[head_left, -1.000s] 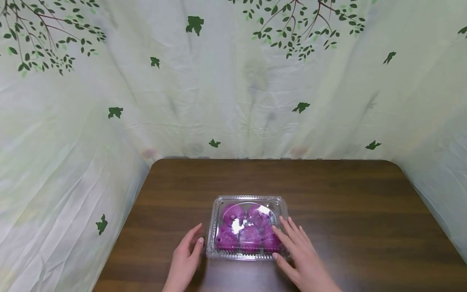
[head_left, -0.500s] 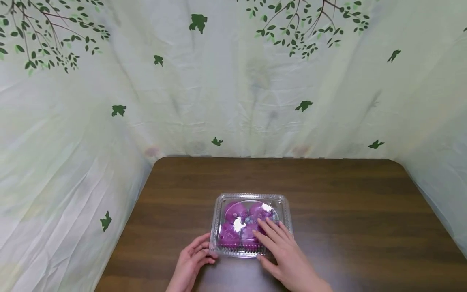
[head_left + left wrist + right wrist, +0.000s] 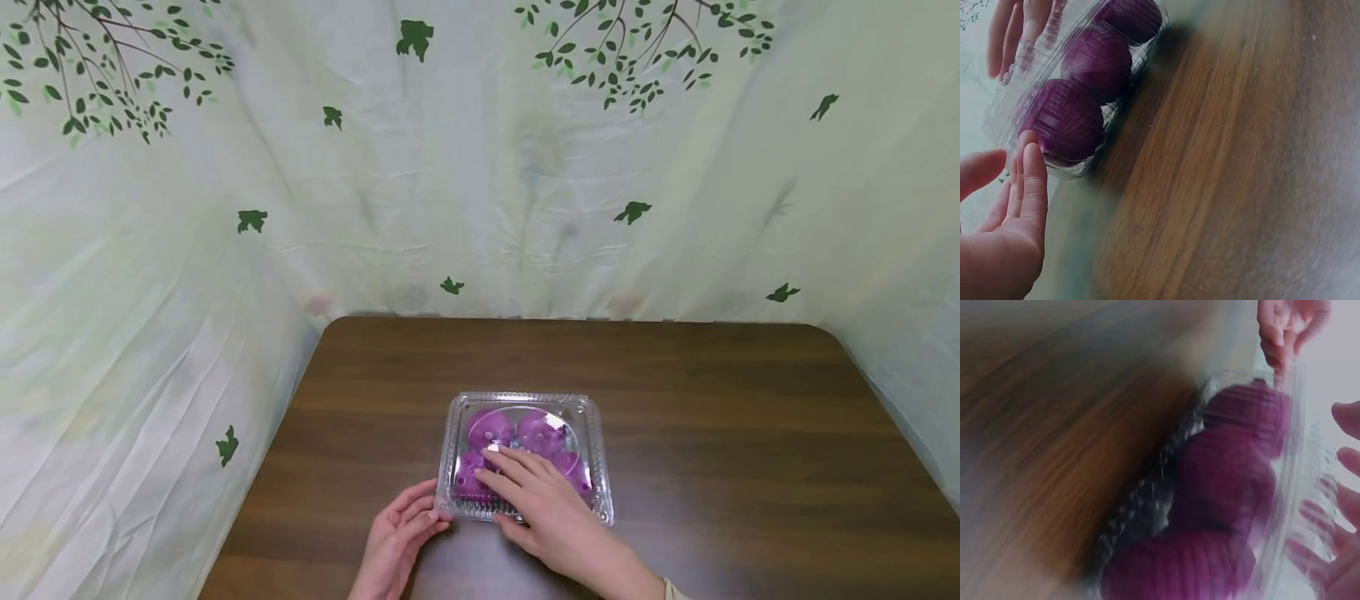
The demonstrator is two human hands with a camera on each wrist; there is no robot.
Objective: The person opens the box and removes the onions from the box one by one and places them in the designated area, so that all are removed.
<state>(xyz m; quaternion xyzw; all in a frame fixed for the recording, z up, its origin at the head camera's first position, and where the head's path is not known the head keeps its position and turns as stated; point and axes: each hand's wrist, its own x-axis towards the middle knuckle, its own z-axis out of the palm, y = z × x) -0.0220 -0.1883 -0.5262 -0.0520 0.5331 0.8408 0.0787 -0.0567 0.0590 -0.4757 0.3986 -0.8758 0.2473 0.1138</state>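
Note:
A clear plastic clamshell container point(image 3: 603, 467) lies on the brown table, its lid down. Inside sit several round purple balls point(image 3: 491, 429), three of which line its front side in the left wrist view. My left hand point(image 3: 393, 542) is at the front left corner, pinching the rim with the thumb above and straight fingers point(image 3: 1034, 181) against the side. Over the front half of the lid my right hand point(image 3: 543, 512) is spread, fingers extended and thumb near the front edge. It hides some of the balls. Blur softens the container in the right wrist view.
The wooden table point(image 3: 712, 417) extends behind the container and to both sides. Its rounded far edge meets a pale curtain point(image 3: 480, 167) printed with green leaves and branches, which also hangs at left and right.
My right hand has slid left across the lid from the container's right side. The left hand has closed in from beside the container to its front left corner and now pinches the rim.

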